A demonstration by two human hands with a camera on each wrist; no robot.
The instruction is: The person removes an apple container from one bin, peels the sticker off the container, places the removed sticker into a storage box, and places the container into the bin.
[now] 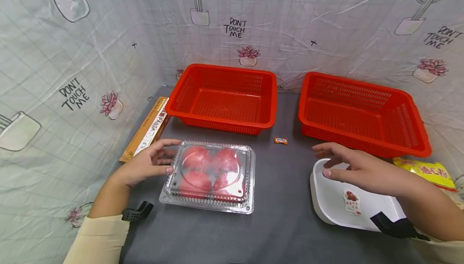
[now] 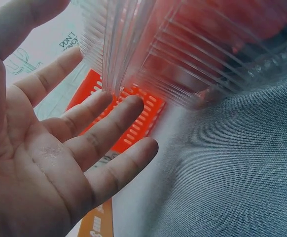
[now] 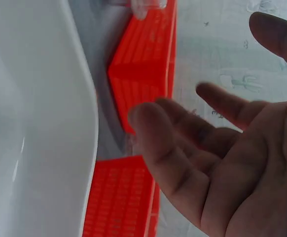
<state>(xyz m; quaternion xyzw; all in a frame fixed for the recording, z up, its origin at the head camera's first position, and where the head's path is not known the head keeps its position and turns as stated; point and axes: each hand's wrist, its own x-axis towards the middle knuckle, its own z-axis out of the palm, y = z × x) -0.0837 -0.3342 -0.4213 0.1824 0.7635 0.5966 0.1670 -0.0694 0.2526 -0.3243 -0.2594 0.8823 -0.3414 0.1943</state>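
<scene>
A clear plastic clamshell box [image 1: 206,205] with several round red fruits [image 1: 195,158] inside lies on the grey table. My left hand [image 1: 146,163] is at its left side, fingers spread and thumb by the lid's edge. In the left wrist view the fingertips [image 2: 133,104] come right up to the box's ribbed wall [image 2: 183,64], and the palm holds nothing. On the right, my right hand [image 1: 357,169] hovers over a white tray [image 1: 377,201], fingers loosely bent around nothing. Inside the tray lies a small card [image 1: 351,202] with a red fruit picture.
Two red baskets [image 1: 224,125] stand at the back, the second red basket [image 1: 362,143] on the right. Between them lies a small orange packet [image 1: 280,140]. A pasta box [image 1: 145,131] lies at the left, a yellow bag [image 1: 427,172] at the right.
</scene>
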